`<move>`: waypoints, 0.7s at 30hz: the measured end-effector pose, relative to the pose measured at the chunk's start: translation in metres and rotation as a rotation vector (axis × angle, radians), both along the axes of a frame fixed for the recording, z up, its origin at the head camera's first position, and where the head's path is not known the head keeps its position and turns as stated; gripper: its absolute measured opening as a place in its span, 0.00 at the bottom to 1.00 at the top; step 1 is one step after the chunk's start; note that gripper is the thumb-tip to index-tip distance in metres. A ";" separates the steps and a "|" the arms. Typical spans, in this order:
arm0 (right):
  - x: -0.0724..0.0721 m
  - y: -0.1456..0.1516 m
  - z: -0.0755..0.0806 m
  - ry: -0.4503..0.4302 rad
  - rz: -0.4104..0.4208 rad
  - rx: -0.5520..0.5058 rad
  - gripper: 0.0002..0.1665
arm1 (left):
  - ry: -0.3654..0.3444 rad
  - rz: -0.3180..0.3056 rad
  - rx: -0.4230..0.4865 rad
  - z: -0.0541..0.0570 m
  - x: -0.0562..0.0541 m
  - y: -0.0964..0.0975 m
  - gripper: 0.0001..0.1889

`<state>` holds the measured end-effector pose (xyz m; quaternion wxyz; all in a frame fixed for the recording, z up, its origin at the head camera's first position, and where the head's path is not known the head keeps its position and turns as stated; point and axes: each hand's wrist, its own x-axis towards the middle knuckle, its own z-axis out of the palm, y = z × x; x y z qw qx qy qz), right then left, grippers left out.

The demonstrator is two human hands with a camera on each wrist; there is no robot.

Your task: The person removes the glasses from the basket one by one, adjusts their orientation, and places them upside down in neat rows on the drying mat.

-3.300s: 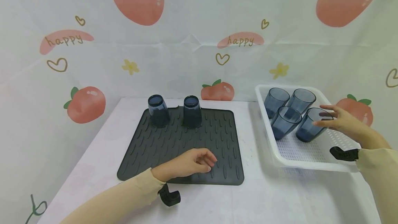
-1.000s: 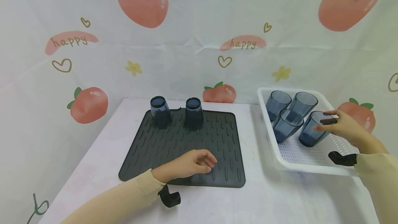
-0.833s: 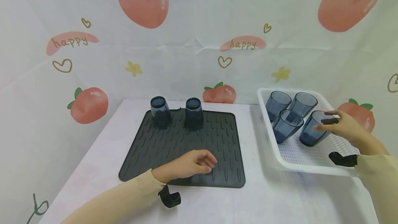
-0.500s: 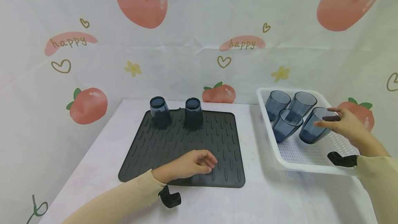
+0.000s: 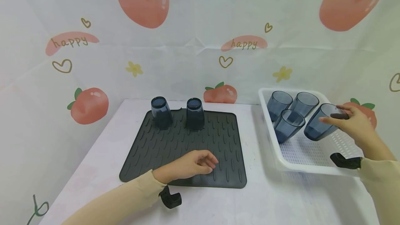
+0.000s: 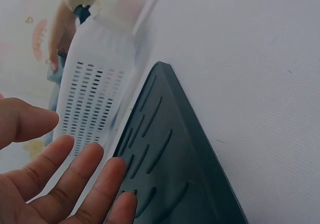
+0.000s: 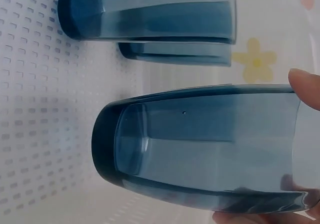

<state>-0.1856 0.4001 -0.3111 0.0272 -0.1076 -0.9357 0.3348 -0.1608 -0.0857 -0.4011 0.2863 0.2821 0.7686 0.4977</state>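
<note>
My right hand grips a blue-tinted drinking glass near its rim, thumb on one side and fingers on the other. In the right wrist view this glass is tilted, its thick base apart from the basket floor. Three more glasses lean mouth up at the left of the white perforated basket. Over the front of the black draining mat hovers my left hand, fingers loosely bent and holding nothing; the left wrist view shows its spread fingers above the mat's corner.
Two glasses stand upside down at the mat's back edge, one at the left and one beside it. The basket stands on the right of the white table, its raised rim around the glasses. A printed cloth hangs behind.
My right hand has raised the front glass off the basket floor and shifted it slightly up and to the right. The left hand and the other glasses stay where they were.
</note>
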 end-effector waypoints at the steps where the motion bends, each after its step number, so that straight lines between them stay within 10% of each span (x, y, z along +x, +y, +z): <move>1: -0.001 0.002 -0.001 0.004 -0.001 0.000 0.56 | 0.000 0.000 0.001 0.000 0.000 0.000 0.14; 21: 0.010 -0.003 0.018 0.015 -0.039 -0.024 0.60 | 0.004 -0.002 -0.004 0.003 0.001 0.001 0.14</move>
